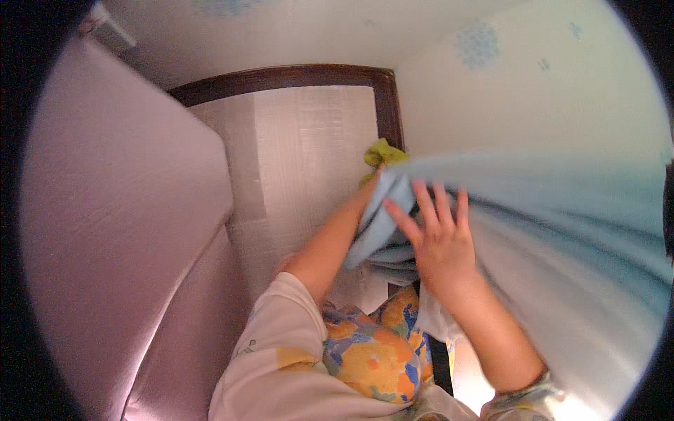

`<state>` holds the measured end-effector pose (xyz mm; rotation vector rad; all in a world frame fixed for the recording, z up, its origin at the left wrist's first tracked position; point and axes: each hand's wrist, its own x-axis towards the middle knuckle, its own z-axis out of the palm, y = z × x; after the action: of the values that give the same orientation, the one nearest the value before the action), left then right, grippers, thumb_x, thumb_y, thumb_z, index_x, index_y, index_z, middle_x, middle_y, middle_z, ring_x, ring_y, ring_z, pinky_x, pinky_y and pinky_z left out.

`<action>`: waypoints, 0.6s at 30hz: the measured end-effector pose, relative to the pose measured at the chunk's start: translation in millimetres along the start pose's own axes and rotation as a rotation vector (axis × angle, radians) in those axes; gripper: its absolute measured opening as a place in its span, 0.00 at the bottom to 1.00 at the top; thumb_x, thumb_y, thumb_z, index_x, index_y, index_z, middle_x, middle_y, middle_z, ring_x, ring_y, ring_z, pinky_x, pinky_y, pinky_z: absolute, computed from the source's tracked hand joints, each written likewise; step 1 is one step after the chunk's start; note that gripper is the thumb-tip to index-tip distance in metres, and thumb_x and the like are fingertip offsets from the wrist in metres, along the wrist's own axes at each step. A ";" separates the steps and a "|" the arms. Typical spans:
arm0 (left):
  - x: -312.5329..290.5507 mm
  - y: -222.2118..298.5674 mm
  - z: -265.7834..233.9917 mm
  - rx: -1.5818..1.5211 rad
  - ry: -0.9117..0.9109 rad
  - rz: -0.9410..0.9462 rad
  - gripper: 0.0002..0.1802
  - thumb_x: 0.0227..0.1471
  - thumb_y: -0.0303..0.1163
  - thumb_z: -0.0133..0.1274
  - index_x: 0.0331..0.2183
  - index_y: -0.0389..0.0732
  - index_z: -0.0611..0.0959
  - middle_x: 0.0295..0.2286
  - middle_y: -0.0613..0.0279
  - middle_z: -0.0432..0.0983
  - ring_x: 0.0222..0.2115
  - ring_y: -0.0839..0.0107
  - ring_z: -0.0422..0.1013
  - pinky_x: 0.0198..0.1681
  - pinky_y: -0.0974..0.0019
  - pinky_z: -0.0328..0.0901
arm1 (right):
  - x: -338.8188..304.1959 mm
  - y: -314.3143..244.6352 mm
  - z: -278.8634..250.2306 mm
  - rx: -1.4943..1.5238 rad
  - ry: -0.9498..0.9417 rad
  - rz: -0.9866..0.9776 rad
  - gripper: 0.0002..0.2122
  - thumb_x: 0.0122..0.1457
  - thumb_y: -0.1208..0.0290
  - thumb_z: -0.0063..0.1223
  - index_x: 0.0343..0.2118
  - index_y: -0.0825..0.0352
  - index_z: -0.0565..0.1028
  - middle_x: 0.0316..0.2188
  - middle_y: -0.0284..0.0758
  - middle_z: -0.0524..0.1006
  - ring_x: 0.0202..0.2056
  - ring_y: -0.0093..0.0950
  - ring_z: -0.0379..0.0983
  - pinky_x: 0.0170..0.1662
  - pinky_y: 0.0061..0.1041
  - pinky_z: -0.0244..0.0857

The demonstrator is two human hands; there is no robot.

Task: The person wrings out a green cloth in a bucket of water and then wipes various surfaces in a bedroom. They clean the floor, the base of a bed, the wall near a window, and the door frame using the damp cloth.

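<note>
A light blue sheet [562, 231] stretches from the centre out to the right. My right hand [439, 235] lies flat on it with fingers spread. My left hand is hidden behind the sheet's bunched corner [382, 210]; only its forearm [330, 245] shows, reaching up toward that corner. A yellow-green piece of cloth [382, 152] pokes out just above the corner, next to the dark wooden frame [390, 105].
A pale lilac mattress [126, 231] stands tilted up on the left. Behind it is a white textured panel [309, 161] inside the dark wooden frame. The wall [533, 84] at the right is pale with faint blue flower prints.
</note>
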<state>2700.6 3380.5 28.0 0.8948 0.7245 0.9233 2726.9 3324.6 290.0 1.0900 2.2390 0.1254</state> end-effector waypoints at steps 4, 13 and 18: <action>-38.5 34.4 26.1 0.096 -0.012 0.006 0.28 0.44 0.38 0.44 0.48 0.37 0.62 0.49 0.43 0.53 0.47 0.51 0.56 0.50 0.61 0.53 | -24.6 12.1 -49.1 -0.476 -0.367 0.169 0.22 0.54 0.63 0.36 0.54 0.56 0.56 0.58 0.39 0.43 0.56 0.37 0.43 0.53 0.47 0.36; -55.0 48.6 52.1 0.426 0.070 -0.020 0.27 0.45 0.37 0.44 0.48 0.36 0.63 0.50 0.42 0.51 0.47 0.51 0.57 0.50 0.60 0.53 | 24.3 59.1 -100.3 -0.358 -0.136 -0.175 0.17 0.51 0.64 0.39 0.44 0.60 0.66 0.42 0.37 0.67 0.46 0.35 0.61 0.49 0.43 0.46; -90.8 17.7 98.6 0.494 -0.039 -0.088 0.27 0.45 0.37 0.44 0.47 0.36 0.64 0.50 0.42 0.51 0.47 0.51 0.57 0.50 0.60 0.53 | 108.0 67.5 -211.4 -0.538 -0.211 0.040 0.19 0.48 0.60 0.44 0.44 0.59 0.64 0.44 0.36 0.64 0.47 0.34 0.57 0.51 0.43 0.43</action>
<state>2737.6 3272.9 101.1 1.2985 0.9713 0.6535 2600.5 3486.8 426.6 0.8074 1.8403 0.5660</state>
